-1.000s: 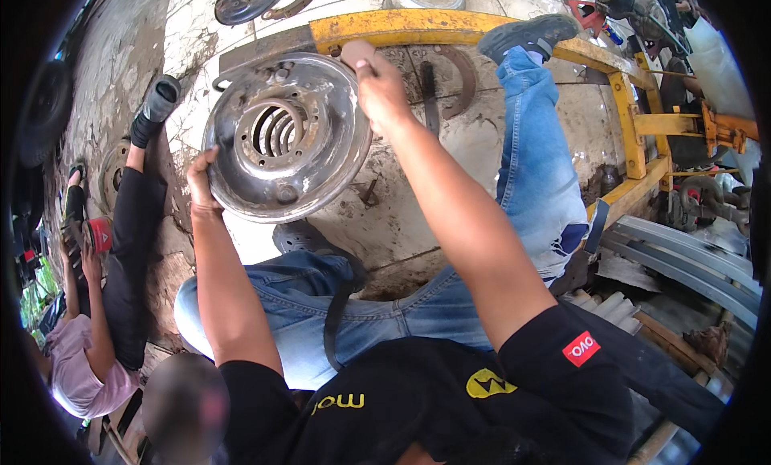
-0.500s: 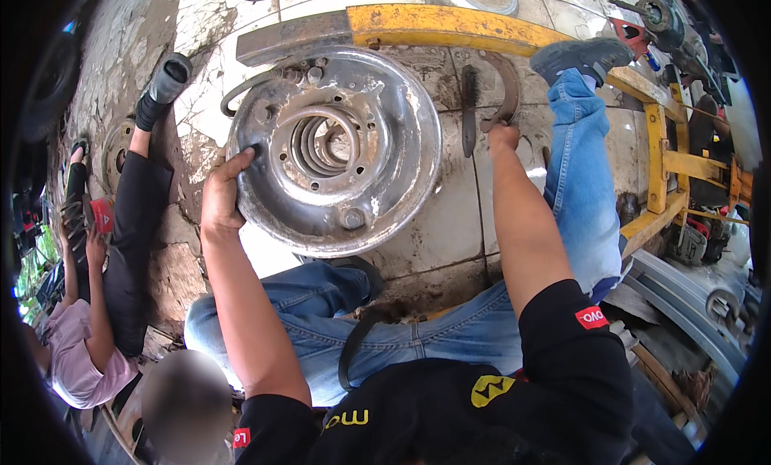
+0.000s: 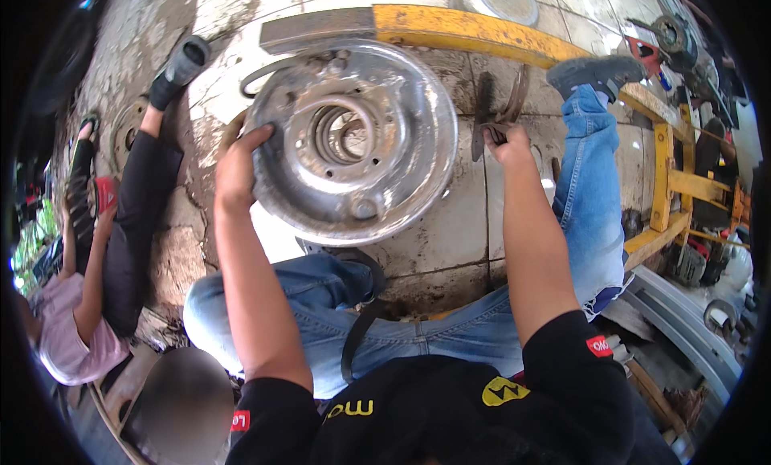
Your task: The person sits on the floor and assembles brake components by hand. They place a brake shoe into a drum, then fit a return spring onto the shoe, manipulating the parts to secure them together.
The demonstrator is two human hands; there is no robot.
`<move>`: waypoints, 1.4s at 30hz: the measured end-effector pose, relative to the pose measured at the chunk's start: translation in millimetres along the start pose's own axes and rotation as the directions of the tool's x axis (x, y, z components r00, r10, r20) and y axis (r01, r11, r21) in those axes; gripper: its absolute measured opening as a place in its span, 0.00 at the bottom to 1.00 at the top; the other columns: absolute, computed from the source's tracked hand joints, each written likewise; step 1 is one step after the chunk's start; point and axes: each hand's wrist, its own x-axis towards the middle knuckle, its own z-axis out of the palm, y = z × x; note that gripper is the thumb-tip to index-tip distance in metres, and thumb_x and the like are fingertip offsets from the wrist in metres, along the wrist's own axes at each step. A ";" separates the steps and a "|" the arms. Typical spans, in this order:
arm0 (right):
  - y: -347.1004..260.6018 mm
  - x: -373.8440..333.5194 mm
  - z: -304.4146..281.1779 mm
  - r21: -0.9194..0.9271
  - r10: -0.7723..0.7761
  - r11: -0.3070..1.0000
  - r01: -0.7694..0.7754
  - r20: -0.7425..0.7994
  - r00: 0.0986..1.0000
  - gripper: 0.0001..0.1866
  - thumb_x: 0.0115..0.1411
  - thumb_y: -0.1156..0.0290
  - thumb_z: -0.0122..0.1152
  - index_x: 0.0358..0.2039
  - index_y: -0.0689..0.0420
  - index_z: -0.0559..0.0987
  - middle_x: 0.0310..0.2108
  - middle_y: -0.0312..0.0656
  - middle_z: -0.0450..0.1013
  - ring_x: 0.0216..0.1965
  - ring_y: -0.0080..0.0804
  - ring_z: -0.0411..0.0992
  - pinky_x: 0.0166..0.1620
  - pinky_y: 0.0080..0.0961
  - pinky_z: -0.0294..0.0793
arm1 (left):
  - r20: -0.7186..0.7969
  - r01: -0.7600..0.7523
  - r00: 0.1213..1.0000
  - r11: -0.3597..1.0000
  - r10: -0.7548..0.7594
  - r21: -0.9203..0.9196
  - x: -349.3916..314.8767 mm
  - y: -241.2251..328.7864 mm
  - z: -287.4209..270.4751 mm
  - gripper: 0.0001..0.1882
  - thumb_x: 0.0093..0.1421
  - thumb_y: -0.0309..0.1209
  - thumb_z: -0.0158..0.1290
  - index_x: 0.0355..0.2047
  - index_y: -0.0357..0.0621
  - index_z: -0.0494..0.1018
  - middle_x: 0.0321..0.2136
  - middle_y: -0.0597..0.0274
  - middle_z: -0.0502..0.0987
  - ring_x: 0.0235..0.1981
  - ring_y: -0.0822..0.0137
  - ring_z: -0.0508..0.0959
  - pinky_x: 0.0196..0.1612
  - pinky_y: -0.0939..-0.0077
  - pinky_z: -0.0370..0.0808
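My left hand [image 3: 237, 164] grips the left edge of a round metal brake backing plate [image 3: 418, 136], thumb on its face. The plate is worn and greasy, with bolt heads and a ring of small holes round its centre opening. Rusty rings show in that opening. Right of the plate, my right hand [image 3: 509, 144] is closed on the near end of a curved brown brake shoe [image 3: 516, 95], now seen more edge-on. A dark brush [image 3: 483, 104] with bristles lies just left of the shoe, on the tiles.
A yellow and grey metal beam [image 3: 482, 35] runs beyond the plate, joining a yellow frame [image 3: 662, 176] at right. A round metal pan [image 3: 498, 3] sits past the beam. At left a co-worker [image 3: 84, 320] sits with legs stretched out, near a round metal part [image 3: 128, 132].
My right hand has drawn the brake shoe slightly nearer and turned it up on edge. The left hand still holds the plate. The whole view has shifted slightly.
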 end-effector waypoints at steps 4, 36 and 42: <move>34.6 -52.3 -7.6 0.014 0.086 0.996 -0.088 0.114 0.990 0.09 0.63 0.72 0.45 0.39 0.60 0.73 0.38 0.51 0.74 0.37 0.43 0.74 0.37 0.39 0.80 | 0.018 -0.128 0.992 0.992 0.127 0.010 6.2 -13.2 -6.1 0.35 0.56 0.29 0.58 0.63 0.40 0.60 0.50 0.44 0.74 0.48 0.56 0.76 0.53 0.68 0.72; 14.4 -264.8 25.4 -0.612 -0.423 -0.143 0.778 0.748 0.511 0.25 0.58 0.70 0.58 0.57 0.48 0.75 0.45 0.56 0.77 0.49 0.49 0.75 0.52 0.32 0.71 | 0.403 -0.391 0.909 0.561 0.109 0.729 -69.2 39.0 17.9 0.38 0.53 0.55 0.60 0.51 0.31 0.73 0.42 0.40 0.79 0.48 0.52 0.79 0.52 0.65 0.73; 22.2 -242.0 26.0 -0.386 -0.624 -0.016 0.922 0.725 0.293 0.23 0.59 0.76 0.57 0.56 0.52 0.76 0.47 0.50 0.78 0.50 0.36 0.76 0.53 0.27 0.70 | 0.446 -0.334 0.872 0.911 0.203 0.240 -61.0 38.2 29.9 0.28 0.51 0.39 0.66 0.44 0.29 0.73 0.38 0.47 0.80 0.41 0.60 0.79 0.47 0.69 0.74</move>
